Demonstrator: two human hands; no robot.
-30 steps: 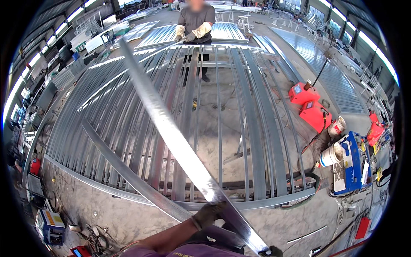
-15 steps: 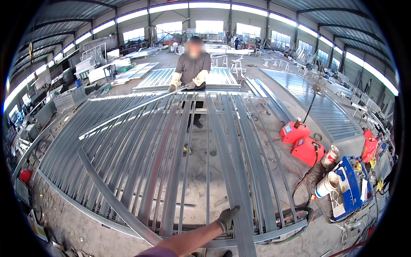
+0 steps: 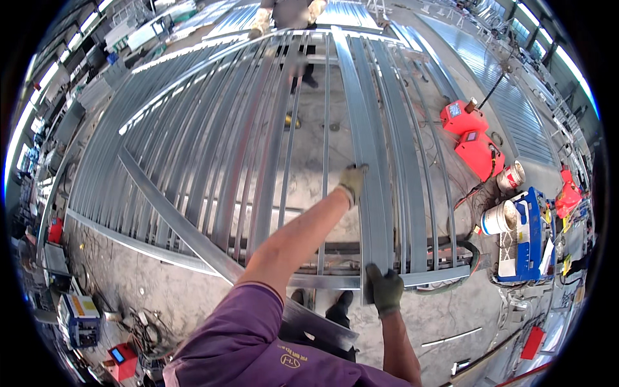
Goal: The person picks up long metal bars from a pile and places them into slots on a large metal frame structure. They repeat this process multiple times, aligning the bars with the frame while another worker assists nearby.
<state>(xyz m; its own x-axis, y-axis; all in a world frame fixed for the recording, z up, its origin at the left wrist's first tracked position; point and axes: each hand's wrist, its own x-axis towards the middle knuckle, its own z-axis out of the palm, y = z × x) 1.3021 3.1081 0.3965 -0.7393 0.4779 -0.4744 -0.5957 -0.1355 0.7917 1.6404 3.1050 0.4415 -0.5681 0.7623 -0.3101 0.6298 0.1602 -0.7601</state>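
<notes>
A long grey metal profile (image 3: 349, 106) runs away from me across the slatted metal frame (image 3: 329, 282). My left hand (image 3: 353, 182), in a pale work glove, is closed over its left edge partway along. At its near end, my right hand (image 3: 385, 289), in a dark green glove, grips the profile by the frame's front rail. Another metal profile (image 3: 174, 220) lies slantwise over the slats to the left, its near end passing below my left arm. Across the frame, a person's gloved hand (image 3: 260, 23) is at the end of a thin bar (image 3: 187, 82).
Two red machines (image 3: 464, 117) stand on the floor to the right, beside white buckets (image 3: 499, 218) and a blue-and-white machine (image 3: 529, 235). Cables lie around them. A blue-and-white unit (image 3: 80, 320) and a red box (image 3: 121, 362) sit at the lower left.
My view has tilted down. My right hand has come into view on the profile's near end, and my left hand is farther along it. The near end now sits about at the front rail.
</notes>
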